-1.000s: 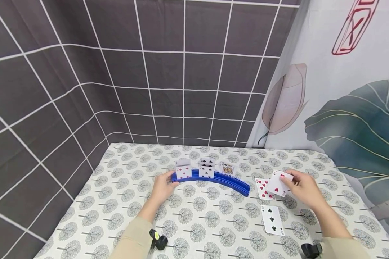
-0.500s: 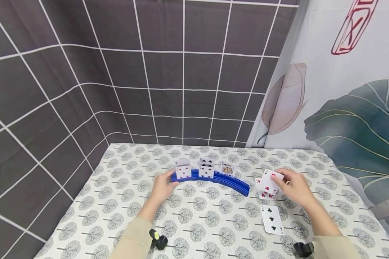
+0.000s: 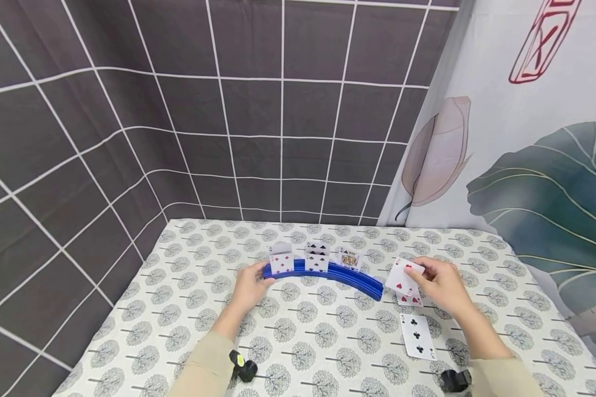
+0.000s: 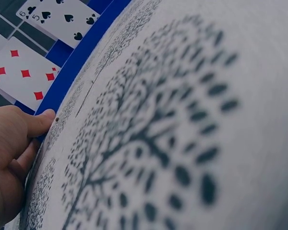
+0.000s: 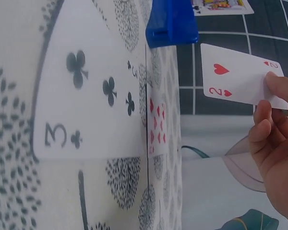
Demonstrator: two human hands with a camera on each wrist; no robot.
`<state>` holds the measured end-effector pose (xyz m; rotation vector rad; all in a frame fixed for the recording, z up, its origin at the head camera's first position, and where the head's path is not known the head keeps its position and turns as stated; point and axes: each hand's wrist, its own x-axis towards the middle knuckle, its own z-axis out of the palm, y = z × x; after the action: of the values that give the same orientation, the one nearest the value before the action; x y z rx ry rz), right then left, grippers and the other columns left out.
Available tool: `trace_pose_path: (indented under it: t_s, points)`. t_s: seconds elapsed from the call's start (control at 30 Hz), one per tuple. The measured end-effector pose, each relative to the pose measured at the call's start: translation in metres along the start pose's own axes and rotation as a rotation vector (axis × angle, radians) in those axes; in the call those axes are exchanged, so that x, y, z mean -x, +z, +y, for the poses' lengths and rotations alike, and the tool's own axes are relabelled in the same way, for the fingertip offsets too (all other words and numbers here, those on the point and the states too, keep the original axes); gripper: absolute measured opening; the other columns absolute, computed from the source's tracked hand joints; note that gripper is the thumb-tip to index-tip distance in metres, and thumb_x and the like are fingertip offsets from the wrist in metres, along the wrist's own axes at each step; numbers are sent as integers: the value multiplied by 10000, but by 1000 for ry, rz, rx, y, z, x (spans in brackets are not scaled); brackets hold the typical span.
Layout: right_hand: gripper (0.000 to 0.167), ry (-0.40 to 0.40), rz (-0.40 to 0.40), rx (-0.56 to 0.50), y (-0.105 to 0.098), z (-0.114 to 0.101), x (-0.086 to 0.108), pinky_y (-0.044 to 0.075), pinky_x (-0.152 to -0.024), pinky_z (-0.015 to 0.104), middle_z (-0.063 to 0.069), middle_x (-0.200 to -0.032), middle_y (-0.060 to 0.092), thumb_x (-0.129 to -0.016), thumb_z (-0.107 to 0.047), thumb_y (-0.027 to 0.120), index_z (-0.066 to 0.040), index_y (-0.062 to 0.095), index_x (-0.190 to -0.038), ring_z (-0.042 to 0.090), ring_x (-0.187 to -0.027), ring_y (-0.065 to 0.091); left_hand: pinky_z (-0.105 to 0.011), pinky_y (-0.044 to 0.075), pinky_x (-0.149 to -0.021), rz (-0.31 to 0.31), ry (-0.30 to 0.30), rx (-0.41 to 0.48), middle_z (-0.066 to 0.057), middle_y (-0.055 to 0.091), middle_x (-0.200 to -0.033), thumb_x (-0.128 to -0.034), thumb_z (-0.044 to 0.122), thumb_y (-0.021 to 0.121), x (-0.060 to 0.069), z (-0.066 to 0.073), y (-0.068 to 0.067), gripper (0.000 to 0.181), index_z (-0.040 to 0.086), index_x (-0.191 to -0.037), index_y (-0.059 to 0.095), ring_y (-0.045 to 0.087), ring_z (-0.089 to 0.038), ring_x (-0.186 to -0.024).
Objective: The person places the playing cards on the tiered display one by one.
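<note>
A blue curved card holder [image 3: 360, 283] stands on the table, and my left hand [image 3: 250, 286] grips its left end, thumb at the front in the left wrist view. Upright in it are a five of diamonds [image 4: 25, 73], a five of spades [image 4: 62, 21] with another card behind it, and a king [image 3: 349, 259]. Between thumb and fingers my right hand [image 3: 442, 284] pinches a two of hearts [image 5: 235, 74], raised near the holder's right end. Under that card a hearts card [image 3: 410, 299] lies partly hidden on the table.
A three of clubs [image 3: 417, 336] lies face up in front of the hearts card. The patterned tablecloth [image 3: 298, 353] covers the table. A dark checked curtain [image 3: 308, 110] hangs behind, with a printed white curtain [image 3: 442, 165] at the right.
My right hand has moved left with the two of hearts, from over the hearts card towards the holder's right end. The left hand and the holder have stayed in place.
</note>
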<state>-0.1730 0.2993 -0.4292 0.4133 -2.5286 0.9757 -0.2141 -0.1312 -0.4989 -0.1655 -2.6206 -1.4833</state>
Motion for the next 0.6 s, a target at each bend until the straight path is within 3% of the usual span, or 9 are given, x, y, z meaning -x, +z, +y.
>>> trace_pose_path:
  t_s: [0.37, 0.6]
  points:
    - [142, -35, 20, -16, 10, -8, -4, 390, -364, 203, -90, -566, 539, -862, -32, 779, -4, 741, -996, 42, -445, 437, -414, 550, -1008, -5, -2, 6, -267, 640, -1285, -864, 17, 765, -1, 1, 0, 554, -45, -1377, 567, 644, -385, -1183]
    - [179, -20, 17, -24, 13, -12, -8, 410, -372, 207, -13, -589, 591, -868, -50, 782, 10, 736, -1030, 47, -456, 462, -407, 552, -1003, -4, 1, 18, -258, 654, -1264, -854, 6, 769, -1, 0, 1, 548, -49, -1364, 577, 655, -376, -1169]
